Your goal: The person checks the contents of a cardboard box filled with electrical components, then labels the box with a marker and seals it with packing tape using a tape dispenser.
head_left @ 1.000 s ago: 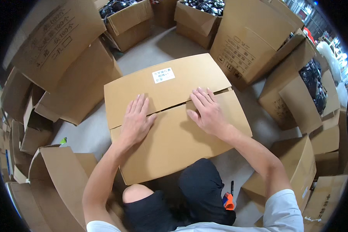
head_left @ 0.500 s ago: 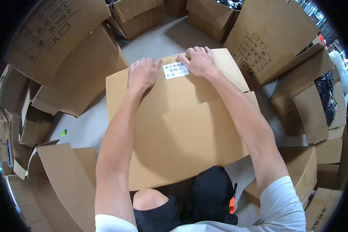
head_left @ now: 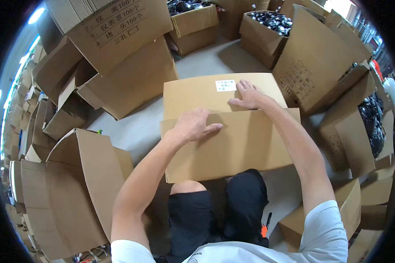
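Note:
A brown cardboard carton (head_left: 250,140) lies before my knees, with a white label (head_left: 226,85) on its far panel. The edge of its near panel crosses the middle, overlapping the far panel. My left hand (head_left: 192,126) rests on the near panel at that edge, thumb stretched out to the right and fingers toward the far side. Just right of the label, my right hand (head_left: 250,94) lies flat on the far panel with fingers spread. Neither hand visibly grasps anything. What the carton holds is hidden.
Large cartons stand around me: an open one (head_left: 94,175) at left, a tall printed one (head_left: 118,39) at far left, another (head_left: 303,65) at far right. Black plastic-wrapped goods (head_left: 272,23) fill a carton at the back. A black bag (head_left: 371,125) sits in one at right.
Both hands have left the carton's far edge and come nearer. My left hand is now at the near panel's edge, my right beside the label. The view has shifted, showing more of the background.

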The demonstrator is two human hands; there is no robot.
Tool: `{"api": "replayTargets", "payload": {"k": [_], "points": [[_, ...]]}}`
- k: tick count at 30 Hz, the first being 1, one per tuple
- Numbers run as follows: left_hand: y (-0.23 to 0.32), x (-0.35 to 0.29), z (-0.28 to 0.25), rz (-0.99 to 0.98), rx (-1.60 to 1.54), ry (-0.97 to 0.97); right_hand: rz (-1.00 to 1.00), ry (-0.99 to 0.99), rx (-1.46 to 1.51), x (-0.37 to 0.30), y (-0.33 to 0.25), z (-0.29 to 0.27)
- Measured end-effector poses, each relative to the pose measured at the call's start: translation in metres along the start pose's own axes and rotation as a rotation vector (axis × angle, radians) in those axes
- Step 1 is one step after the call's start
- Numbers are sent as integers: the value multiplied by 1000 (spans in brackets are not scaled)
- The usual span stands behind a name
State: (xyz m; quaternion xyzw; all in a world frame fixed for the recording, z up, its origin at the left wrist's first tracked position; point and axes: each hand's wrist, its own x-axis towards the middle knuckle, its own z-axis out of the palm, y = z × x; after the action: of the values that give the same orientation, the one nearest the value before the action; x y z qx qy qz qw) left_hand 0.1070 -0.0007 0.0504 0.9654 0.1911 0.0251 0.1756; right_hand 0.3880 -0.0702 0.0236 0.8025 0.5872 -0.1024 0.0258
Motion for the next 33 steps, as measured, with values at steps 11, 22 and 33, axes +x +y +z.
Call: {"api": "replayTargets", "payload": {"k": [11,22,33], "points": [[150,-180,-103,270,-320,-609,-549,-352,-83,-240,-71,-40],[125,-127,-24,416,-238,-288,-483,432,-170,-236,-68,46],[100,-5,27,191,-625,-133,-95,701,-264,-267,-9,-47]]}}
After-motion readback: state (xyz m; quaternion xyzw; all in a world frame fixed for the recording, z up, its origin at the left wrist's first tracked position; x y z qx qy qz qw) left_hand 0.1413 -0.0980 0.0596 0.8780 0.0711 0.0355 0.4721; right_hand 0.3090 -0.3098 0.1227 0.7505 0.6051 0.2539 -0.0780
